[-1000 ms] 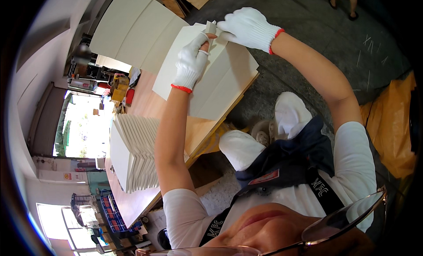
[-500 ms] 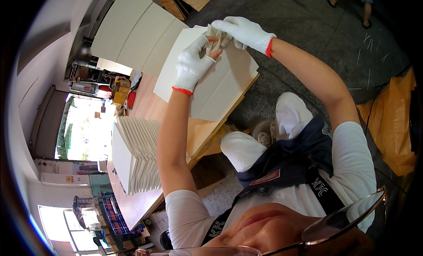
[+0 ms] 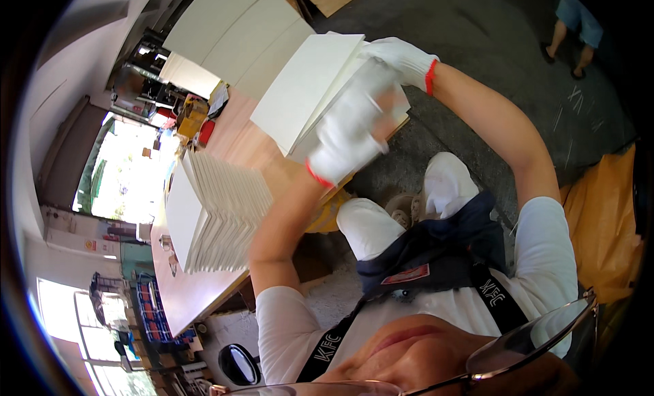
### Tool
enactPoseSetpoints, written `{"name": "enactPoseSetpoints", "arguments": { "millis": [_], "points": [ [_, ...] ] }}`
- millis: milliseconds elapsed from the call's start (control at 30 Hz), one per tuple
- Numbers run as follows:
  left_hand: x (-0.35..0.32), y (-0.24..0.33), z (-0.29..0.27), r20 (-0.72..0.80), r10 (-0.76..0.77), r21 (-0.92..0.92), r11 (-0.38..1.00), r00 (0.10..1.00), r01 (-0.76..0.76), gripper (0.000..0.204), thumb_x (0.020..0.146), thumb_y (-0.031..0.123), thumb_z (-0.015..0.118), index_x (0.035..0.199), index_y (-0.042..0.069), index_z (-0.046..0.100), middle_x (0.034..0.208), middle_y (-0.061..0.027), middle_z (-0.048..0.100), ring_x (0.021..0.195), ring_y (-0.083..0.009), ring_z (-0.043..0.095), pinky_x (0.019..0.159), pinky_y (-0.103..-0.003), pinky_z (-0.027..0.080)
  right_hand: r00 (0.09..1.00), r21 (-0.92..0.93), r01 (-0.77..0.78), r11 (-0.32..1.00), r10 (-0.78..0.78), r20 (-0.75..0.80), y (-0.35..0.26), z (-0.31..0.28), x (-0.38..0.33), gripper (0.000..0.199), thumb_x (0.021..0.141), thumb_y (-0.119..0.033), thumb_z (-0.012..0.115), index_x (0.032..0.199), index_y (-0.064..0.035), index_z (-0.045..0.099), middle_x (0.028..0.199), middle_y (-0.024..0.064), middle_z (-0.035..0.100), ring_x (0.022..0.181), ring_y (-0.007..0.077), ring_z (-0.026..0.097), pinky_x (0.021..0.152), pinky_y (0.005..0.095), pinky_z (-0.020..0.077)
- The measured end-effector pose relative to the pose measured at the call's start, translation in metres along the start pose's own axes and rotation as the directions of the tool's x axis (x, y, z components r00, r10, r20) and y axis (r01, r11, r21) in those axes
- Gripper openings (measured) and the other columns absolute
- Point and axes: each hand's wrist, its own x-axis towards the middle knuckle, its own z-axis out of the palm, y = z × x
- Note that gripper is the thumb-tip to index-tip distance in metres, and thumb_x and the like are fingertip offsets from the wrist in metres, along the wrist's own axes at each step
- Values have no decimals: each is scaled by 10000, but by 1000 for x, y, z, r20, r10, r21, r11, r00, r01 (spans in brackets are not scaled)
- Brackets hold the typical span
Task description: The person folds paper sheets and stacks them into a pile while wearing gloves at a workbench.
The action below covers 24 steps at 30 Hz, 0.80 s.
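Note:
A creased white board [image 3: 310, 89] lies on top of other white sheets at the table's right edge, one panel raised along a fold. My right hand [image 3: 403, 58], in a white knit glove with a red cuff, grips the far end of this fold; its fingertips are partly hidden behind my left hand. Motion blurs my left hand [image 3: 349, 133], gloved alike, over the board's near right part. Its bare fingertips show at the right, but the blur hides whether they grip anything.
A tall stack of folded white boards [image 3: 221, 212] stands on the wooden table [image 3: 235, 133]. Large pale panels [image 3: 238, 38] lie beyond. An orange sheet [image 3: 603, 225] is at the right. Another person's legs [image 3: 575, 45] are at the far right, near thin white strips on the floor.
My left hand has swept right and nearer to me, across the board. The board's panel now stands raised along the fold. My right hand has shifted slightly right. The view has turned a little.

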Motion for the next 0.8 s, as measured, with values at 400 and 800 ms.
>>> {"name": "enactPoseSetpoints", "arguments": {
  "millis": [400, 800],
  "points": [
    [-131, 23, -4, 240, -865, -943, -316, 442, -106, 576, 1010, 417, 323, 1410, 4, 365, 1312, -198, 541, 1123, -355, 587, 919, -499, 511, 999, -64, 36, 997, -36, -7, -3, -38, -111, 249, 975, -266, 582, 1050, -34, 635, 742, -7, 627, 468, -27, 429, 370, 131, 298],
    [-147, 96, -120, -249, -934, -968, 233, 255, -90, 455, 948, 63, 501, 1366, -26, 344, 1307, -197, 524, 1186, -347, 575, 1005, -509, 499, 988, -116, -49, 992, 66, 140, 0, -17, -133, 681, 1039, -515, 265, 1348, 59, 461, 648, 83, 640, 348, 82, 386, 327, 220, 284]
  ]
}}
